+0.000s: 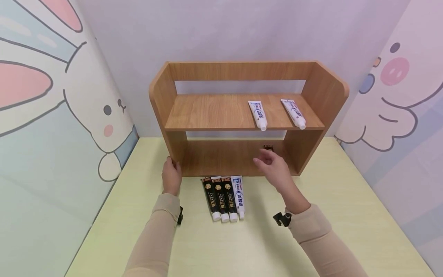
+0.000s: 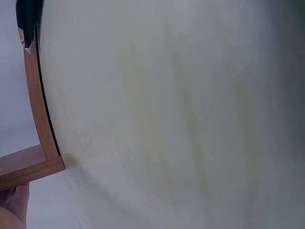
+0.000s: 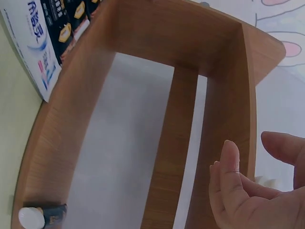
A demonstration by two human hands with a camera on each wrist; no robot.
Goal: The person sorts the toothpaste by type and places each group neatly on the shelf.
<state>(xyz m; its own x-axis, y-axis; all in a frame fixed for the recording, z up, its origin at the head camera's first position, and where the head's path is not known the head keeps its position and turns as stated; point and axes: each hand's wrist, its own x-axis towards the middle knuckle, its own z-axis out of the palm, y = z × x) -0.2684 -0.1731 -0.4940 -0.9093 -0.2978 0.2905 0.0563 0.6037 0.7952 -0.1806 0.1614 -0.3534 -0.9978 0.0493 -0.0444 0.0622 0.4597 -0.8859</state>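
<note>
My left hand (image 1: 171, 176) grips the left side panel of a two-tier wooden shelf (image 1: 242, 152), low near the tabletop. In the left wrist view the thumb (image 2: 20, 202) lies against that panel. My right hand (image 1: 274, 168) is held in front of the lower tier, fingers slightly bent and apart from the thumb, holding nothing. Behind it, a black toothpaste tube (image 1: 268, 147) lies on the lower tier at the right, mostly hidden in the head view; its white cap (image 3: 31, 218) shows in the right wrist view. Two white toothpaste tubes, left (image 1: 257, 115) and right (image 1: 293, 114), lie on the upper tier.
On the pale table (image 1: 207, 250), several toothpaste tubes lie side by side before the shelf: black ones (image 1: 220, 198) and, at their right, a white one (image 1: 238, 196). Cartoon-printed walls (image 1: 86, 127) stand at both sides, with a plain wall (image 1: 238, 30) behind.
</note>
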